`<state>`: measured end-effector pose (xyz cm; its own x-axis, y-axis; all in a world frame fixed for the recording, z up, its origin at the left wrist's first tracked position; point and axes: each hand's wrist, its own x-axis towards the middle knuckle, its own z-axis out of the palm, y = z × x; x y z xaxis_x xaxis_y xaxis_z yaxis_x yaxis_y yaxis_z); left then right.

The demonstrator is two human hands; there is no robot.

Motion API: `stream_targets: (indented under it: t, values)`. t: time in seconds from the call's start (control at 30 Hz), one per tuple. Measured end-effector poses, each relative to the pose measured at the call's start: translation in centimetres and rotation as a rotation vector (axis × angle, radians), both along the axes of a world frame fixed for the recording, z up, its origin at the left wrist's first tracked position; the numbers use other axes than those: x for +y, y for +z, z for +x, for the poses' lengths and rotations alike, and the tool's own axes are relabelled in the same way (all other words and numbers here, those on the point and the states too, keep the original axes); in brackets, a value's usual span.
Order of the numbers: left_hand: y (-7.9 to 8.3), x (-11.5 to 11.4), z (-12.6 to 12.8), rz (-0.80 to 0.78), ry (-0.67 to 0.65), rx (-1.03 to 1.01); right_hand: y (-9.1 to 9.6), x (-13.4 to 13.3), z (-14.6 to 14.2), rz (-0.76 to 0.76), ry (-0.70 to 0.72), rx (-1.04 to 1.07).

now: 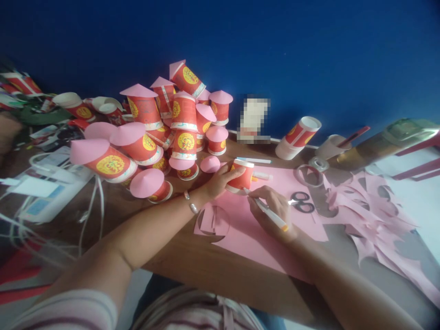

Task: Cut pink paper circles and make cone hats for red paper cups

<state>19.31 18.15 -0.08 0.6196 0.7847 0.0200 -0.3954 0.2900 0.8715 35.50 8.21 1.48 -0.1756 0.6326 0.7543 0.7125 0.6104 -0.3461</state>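
Observation:
A red paper cup (239,181) with a white rim is gripped in my left hand (220,182), above a pink paper sheet (254,229). Between the fingers of my right hand (273,211) is a white marker (271,214) with an orange end. Its tip points at the lower edge of the cup; whether it touches I cannot tell. Black-handled scissors (303,202) lie on the pink sheet, just right of my right hand. Below my left wrist sits a cut pink piece with a round outline (212,222).
Red cups with pink cone tops (185,144) are piled at the back left. White cables (20,206) lie around a white box (58,188). Stacked cups (298,137), a tape roll (309,175), a bottle (374,144) and pink scraps (374,215) are at the right.

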Motion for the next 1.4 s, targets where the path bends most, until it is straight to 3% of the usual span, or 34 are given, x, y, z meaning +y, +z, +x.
stream_targets:
  t: [0.73, 1.4]
  values:
    - [0.2, 0.08, -0.14, 0.012, -0.045, -0.02, 0.18, -0.04, 0.14, -0.034, -0.023, 0.038]
    - [0.37, -0.2, 0.01, -0.03, 0.007, -0.032, 0.24, -0.11, -0.33, -0.009, -0.08, 0.013]
